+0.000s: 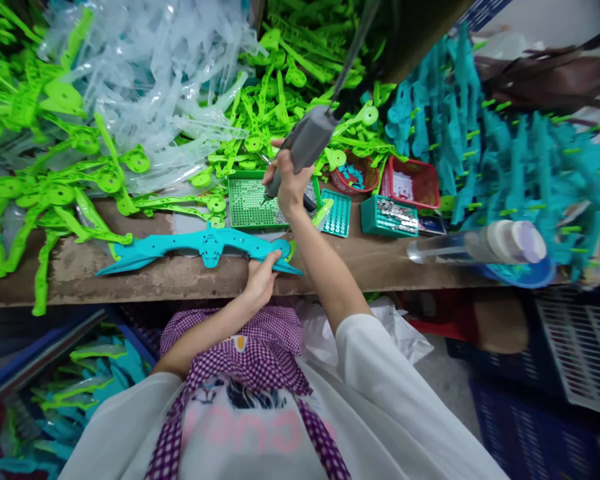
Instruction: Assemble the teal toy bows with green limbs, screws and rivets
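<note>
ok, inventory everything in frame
Bench: one, brown, middle
Curved part: one, blue, bench front
Loose parts: many, green, left and back
Plastic sleeves: many, clear, back left
Other parts: many, blue, right and lower left
Trays: two, green and teal, bench centre
Box: one, teal, right of trays
Baskets: two, red, behind box
Bottle: one, clear, white cap, right
Crates: several, mostly blue, below bench
Power tool: one, grey, centre
Apron: one, purple check, bottom
Shirt: one, white, bottom
Left hand: one, gripping curved part
Right hand: one, gripping power tool
</note>
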`<state>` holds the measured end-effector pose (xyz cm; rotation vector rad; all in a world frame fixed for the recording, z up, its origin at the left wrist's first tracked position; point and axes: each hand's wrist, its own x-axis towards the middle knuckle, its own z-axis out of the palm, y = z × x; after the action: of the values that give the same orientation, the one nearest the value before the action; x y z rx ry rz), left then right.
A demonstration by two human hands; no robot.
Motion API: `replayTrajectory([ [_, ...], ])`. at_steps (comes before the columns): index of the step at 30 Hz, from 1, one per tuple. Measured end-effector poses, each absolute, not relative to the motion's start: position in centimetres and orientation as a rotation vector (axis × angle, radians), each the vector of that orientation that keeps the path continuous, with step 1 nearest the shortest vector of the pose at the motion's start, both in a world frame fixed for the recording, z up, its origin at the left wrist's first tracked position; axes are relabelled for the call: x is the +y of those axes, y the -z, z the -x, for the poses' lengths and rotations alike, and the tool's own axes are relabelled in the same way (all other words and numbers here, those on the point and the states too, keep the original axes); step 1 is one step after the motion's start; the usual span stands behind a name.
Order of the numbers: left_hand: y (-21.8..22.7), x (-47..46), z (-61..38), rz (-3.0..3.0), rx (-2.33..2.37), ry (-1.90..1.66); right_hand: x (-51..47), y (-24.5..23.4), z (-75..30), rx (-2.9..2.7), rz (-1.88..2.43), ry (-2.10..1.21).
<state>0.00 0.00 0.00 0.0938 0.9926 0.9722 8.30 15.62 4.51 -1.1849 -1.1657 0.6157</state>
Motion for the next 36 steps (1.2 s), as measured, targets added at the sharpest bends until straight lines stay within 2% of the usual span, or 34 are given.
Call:
replayTrajectory([
  [7, 0.2, 0.1, 0.0, -0.1, 0.994, -0.961, 6.1, -9.8, -9.2, -1.033, 0.976, -0.663],
  [11, 0.4, 0.1, -0.1, -0.128, 0.954, -0.986, 2.8, -8.7, -8.9, -1.062, 1.0, -0.797],
  [20, 0.5, 0.0, -0.1, -0.142, 0.967, -0.985, 3.0, -6.8, -8.8, -1.046, 1.051, -0.871],
  [36, -0.6, 0.0, -0.1, -0.11, 1.023, -0.978, 3.1, -5.4, -8.8, -1.122, 1.143, -0.885],
])
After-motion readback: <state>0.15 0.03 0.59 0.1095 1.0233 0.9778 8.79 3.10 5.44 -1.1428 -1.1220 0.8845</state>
